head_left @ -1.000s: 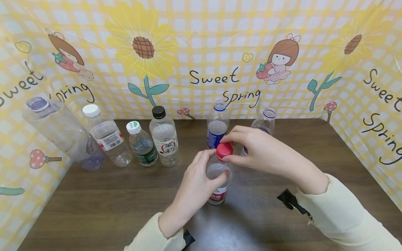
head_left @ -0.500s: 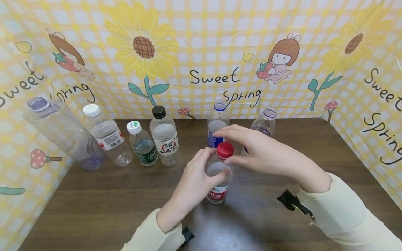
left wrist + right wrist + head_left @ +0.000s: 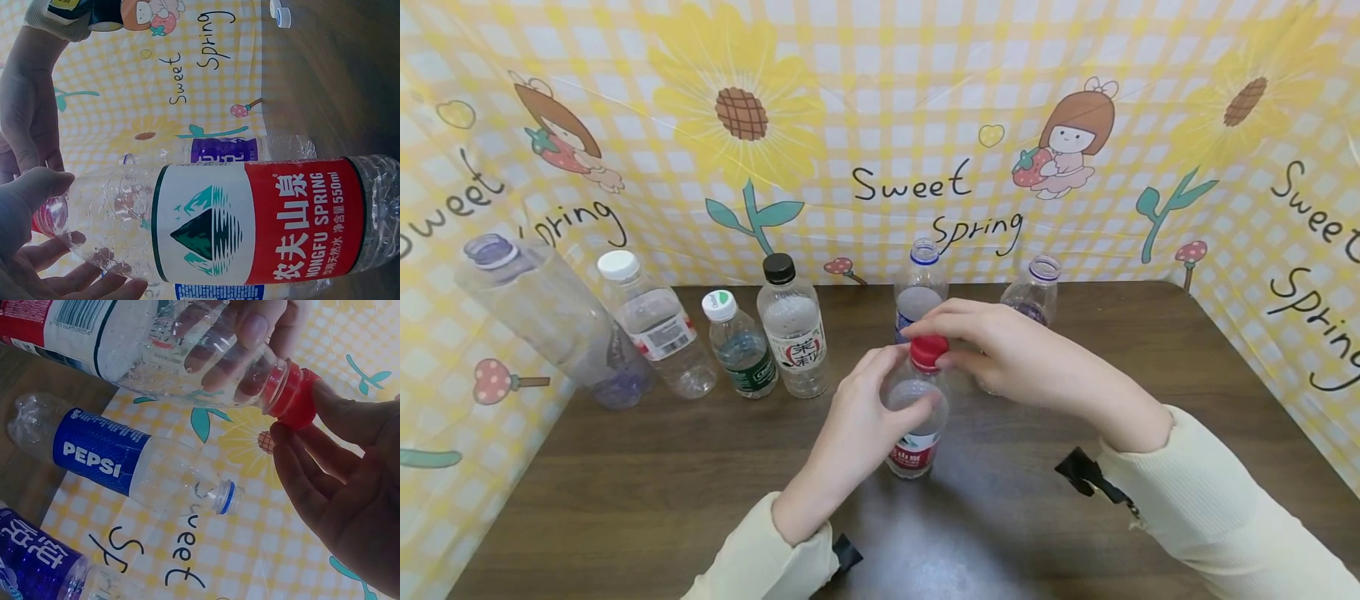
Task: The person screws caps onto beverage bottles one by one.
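A clear water bottle (image 3: 913, 454) with a red and white label stands on the table in front of me, a red cap (image 3: 929, 352) on its neck. My left hand (image 3: 857, 421) grips its shoulder, the thumb on the near side. My right hand (image 3: 1026, 358) pinches the cap between thumb and fingers, which the right wrist view shows from the side. Behind them is an uncapped Pepsi bottle (image 3: 100, 453); beside that, partly hidden by my right hand, stands another uncapped bottle with a purple label (image 3: 37, 553).
To the left stand a large open-necked purple-tinted bottle (image 3: 561, 325), a white-capped bottle (image 3: 662, 333), a small green-labelled bottle (image 3: 745, 358) and a black-capped bottle (image 3: 796, 333). Loose white caps (image 3: 283, 17) lie on the table. A checked yellow cloth (image 3: 880, 100) hangs behind.
Half a second ago my right fingers were spread off the cap; now they are back on it. The bottle and both hands have shifted slightly left and away from me.
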Available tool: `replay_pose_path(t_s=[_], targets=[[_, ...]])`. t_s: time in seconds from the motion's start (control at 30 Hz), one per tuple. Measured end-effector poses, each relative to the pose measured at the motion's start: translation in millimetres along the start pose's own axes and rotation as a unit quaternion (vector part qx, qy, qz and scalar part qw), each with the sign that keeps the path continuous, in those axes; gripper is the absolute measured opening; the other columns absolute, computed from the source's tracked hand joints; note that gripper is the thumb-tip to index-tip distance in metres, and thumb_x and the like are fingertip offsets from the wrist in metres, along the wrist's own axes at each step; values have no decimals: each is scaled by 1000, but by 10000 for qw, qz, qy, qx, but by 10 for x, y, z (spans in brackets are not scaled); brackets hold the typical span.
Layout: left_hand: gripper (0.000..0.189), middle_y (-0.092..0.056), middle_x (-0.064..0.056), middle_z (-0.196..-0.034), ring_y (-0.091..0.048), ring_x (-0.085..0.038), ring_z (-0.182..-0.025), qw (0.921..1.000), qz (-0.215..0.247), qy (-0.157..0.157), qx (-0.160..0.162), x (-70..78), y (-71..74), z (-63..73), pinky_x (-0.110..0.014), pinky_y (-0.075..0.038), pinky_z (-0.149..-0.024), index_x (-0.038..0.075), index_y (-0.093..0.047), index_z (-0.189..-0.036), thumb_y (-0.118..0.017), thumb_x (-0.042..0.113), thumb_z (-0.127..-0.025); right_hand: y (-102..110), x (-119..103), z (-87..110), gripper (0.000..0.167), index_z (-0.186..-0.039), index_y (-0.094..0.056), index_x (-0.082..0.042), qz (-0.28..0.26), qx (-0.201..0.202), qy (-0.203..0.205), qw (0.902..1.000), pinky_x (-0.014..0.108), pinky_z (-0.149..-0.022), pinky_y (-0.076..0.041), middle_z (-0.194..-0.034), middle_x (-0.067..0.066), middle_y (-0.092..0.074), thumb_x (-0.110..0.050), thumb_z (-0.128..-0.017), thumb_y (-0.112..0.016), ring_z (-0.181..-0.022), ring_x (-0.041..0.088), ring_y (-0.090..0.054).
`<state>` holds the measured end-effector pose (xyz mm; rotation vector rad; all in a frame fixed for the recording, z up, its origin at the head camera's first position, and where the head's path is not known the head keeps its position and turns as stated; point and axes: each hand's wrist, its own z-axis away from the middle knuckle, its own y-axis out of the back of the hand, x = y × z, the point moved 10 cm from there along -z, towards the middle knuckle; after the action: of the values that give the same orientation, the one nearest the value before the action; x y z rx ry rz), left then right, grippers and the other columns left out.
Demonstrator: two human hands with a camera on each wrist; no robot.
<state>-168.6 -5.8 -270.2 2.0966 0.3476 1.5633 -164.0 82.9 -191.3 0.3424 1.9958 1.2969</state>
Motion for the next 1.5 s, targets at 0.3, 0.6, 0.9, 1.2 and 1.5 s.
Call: replay_pose_path(t_s=[0.3,0.6,0.9,1.2,1.5], targets=[[49,-62,-6,-120,-59,-22,-112,10000,-57,-18,-62,-1,1,-25,-43,-51,-95,12,-59,-125,-77,22,-80,-17,126,-41,28,-107,-66,-5,266,244,-664,9971,28,-75,-50,-94,3,-62,-13,-81,-75,-86,13,-56],[48,-61,-5,-120,-60,-21,-110,9996,-33,80,-268,-21,-23,-53,-44,-52,-93,13,-58,-125,-76,21,-81,-60,90,-43,45,-126,-57,-2,198,-162,-275,9993,39,-96,-49,-120,9,-62,1,-82,-69,-112,21,-58],[47,-60,-5,-123,-59,-22,-115,9991,21,189,-366,-49,-29,-65,-44,-50,-97,14,-58,-124,-75,23,-82,-55,56,-32,46,-123,-62,-7,177,-432,85,9989,44,-102,-45,-126,7,-62,15,-85,-51,-120,24,-56],[47,-61,-5,-122,-59,-21,-115,9996,13,146,-251,-39,-27,-44,-44,-49,-98,14,-58,-124,-76,23,-82,-69,62,-65,42,-117,-65,-6,178,-254,69,9995,39,-93,-50,-119,8,-65,17,-84,-51,-110,20,-60],[47,-62,-5,-114,-60,-20,-104,9999,-140,54,-54,-16,-7,-35,-39,-53,-90,13,-59,-122,-78,23,-79,-72,66,-59,27,-114,-64,-2,178,16,-114,9998,35,-85,-51,-108,7,-65,0,-87,-64,-96,17,-59]])
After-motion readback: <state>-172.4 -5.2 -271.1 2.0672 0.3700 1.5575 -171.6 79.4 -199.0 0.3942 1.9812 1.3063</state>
